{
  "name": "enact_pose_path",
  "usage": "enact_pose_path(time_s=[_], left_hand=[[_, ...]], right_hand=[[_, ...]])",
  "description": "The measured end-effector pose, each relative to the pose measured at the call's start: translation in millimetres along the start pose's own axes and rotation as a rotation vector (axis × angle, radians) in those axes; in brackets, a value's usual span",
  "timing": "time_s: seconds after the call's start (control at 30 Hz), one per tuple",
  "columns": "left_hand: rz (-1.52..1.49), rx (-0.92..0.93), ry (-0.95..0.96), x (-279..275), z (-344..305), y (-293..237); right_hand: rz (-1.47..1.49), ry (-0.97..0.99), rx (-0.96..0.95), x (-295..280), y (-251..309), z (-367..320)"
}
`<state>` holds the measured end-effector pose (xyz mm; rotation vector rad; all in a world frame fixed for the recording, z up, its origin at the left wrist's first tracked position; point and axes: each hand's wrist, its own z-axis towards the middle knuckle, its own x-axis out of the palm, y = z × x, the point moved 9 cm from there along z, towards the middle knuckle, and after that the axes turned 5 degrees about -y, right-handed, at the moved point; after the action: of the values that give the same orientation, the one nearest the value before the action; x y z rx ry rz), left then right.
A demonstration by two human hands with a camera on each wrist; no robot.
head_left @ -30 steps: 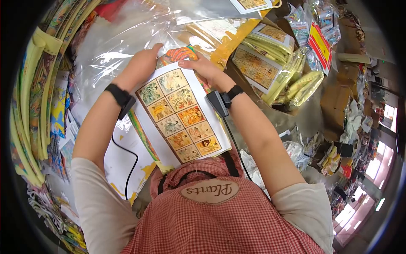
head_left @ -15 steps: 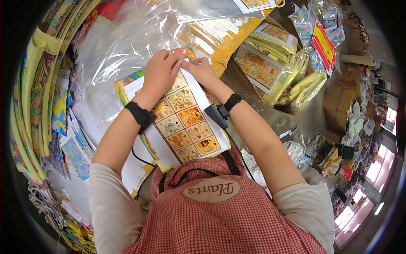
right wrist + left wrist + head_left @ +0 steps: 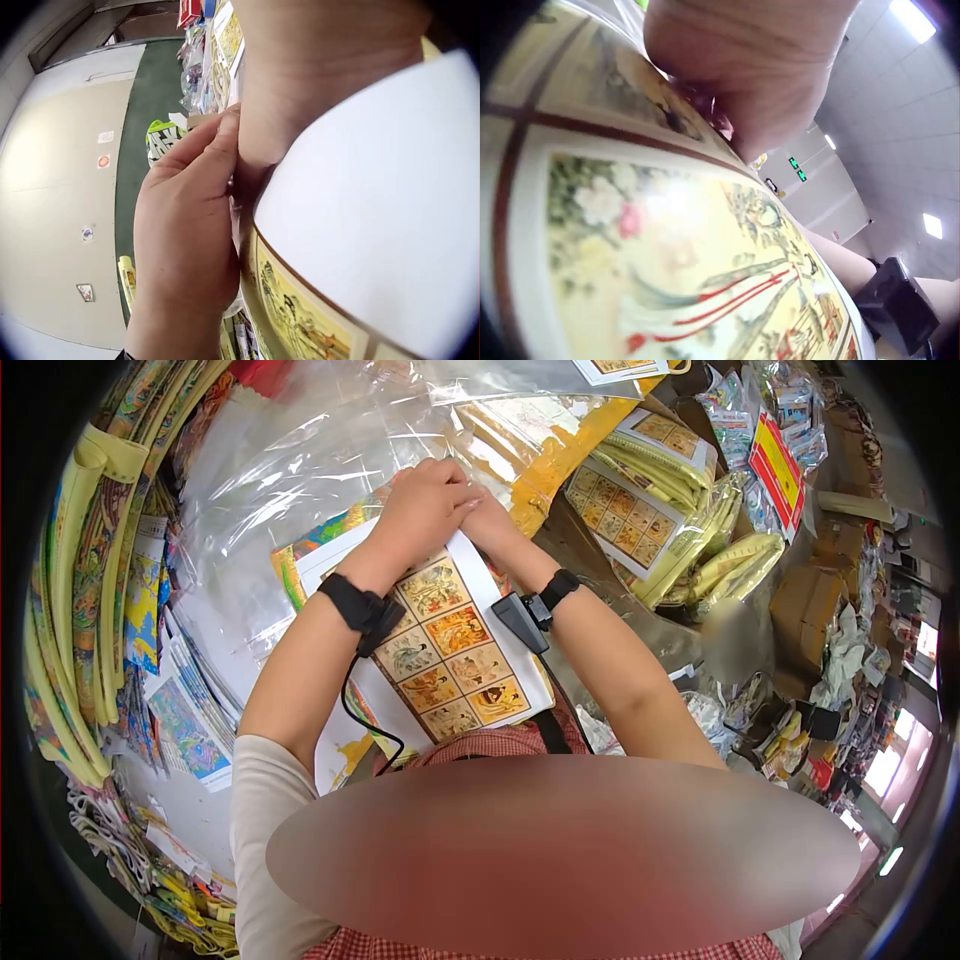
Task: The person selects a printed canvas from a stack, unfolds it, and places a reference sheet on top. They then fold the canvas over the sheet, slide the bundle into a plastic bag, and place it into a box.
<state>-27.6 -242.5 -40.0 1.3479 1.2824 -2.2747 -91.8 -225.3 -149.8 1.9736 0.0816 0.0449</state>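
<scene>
A packet with a white-bordered sheet of illustrated panels (image 3: 457,630) lies tilted against the person's front, above a colourful printed piece (image 3: 300,550). The left hand (image 3: 420,505) is at its top edge, fingers bent and overlapping the right hand (image 3: 488,522), which grips the packet's top corner with its fingertips covered. In the right wrist view, the left hand (image 3: 187,217) has thumb and fingers drawn together beside the right hand (image 3: 300,82), with clear film between them. The left wrist view shows the panels (image 3: 682,262) close up beneath the left hand (image 3: 750,67).
Clear plastic film (image 3: 270,470) spreads behind the packet. Flat printed items (image 3: 190,725) and yellow-green folded goods (image 3: 85,570) lie at left. At right are bagged packets with similar sheets (image 3: 625,520), a red-and-yellow card (image 3: 777,475) and cardboard boxes (image 3: 805,610).
The left hand has moved from the packet's left top edge rightward over the sheet to meet the right hand. The right hand has stayed near the top corner.
</scene>
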Motion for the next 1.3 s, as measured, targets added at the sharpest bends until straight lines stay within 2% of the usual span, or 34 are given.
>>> enact_pose_path(time_s=[0.03, 0.1, 0.13, 0.2, 0.27, 0.33, 0.43, 0.53, 0.63, 0.7, 0.73, 0.8, 0.83, 0.93, 0.97, 1.07, 1.17, 1.3], left_hand=[[-0.007, 0.021, -0.053, -6.1, -3.9, -3.9], [-0.023, 0.065, -0.160, -22.2, -17.0, -9.3], [0.036, 0.018, -0.201, -28.7, -22.9, -4.4], [0.158, -0.077, -0.277, -41.3, -39.2, 9.4], [0.431, -0.522, -0.413, -64.3, -90.3, 66.7], [0.511, -0.606, -0.318, -76.6, -128.2, 89.9], [0.557, -0.548, -0.294, -88.7, -169.9, 82.4], [0.613, -0.496, -0.298, -85.2, -188.5, 67.6], [0.320, -0.481, -0.400, -89.2, -188.5, 69.7], [0.160, -0.525, -0.388, -89.8, -195.3, 87.3], [0.071, -0.699, -0.464, -91.7, -205.2, 103.4], [-0.121, -1.038, -0.609, -85.3, -225.1, 131.8], [0.088, -0.950, -0.643, -87.5, -222.4, 135.9], [-0.351, -1.115, -0.837, -63.5, -239.1, 168.3], [-0.586, -1.194, -0.767, -49.3, -239.8, 174.9], [-0.885, -1.169, -0.473, -37.7, -226.8, 169.7], [-0.871, -1.180, -0.502, -34.9, -237.8, 155.9], [-0.856, -1.175, -0.536, -23.7, -255.9, 145.5]], right_hand=[[0.022, 0.012, 0.038, -0.4, 2.8, -4.2], [0.054, -0.039, 0.112, -5.6, -27.6, 6.3], [0.070, -0.065, 0.149, -7.8, -39.5, 9.8], [0.021, -0.093, 0.212, -9.1, -19.8, -2.3], [-0.078, -0.103, 0.234, -12.1, -14.6, -4.0], [-0.232, -0.095, 0.215, -14.9, -22.7, 2.5], [-0.583, -0.169, 0.176, -24.3, 11.1, -12.1], [-0.512, -0.136, 0.153, -22.8, 23.6, -23.1], [-0.421, 0.039, 0.171, -21.9, 13.0, -31.7], [-0.218, 0.143, 0.186, -27.8, -9.3, -34.5], [-0.115, 0.197, 0.198, -26.8, -15.4, -36.1], [-0.116, 0.211, 0.194, -26.5, -9.4, -37.9], [-0.117, 0.215, 0.193, -25.0, -7.6, -39.3], [0.021, 0.114, 0.340, -29.8, -28.7, -23.1], [-0.008, 0.109, 0.345, -29.9, -30.2, -20.4], [0.059, 0.088, 0.295, -28.2, -39.1, -10.6], [-0.175, 0.144, 0.212, -29.3, -44.3, -9.0], [-0.264, 0.074, 0.108, -39.7, -54.3, -0.2]])
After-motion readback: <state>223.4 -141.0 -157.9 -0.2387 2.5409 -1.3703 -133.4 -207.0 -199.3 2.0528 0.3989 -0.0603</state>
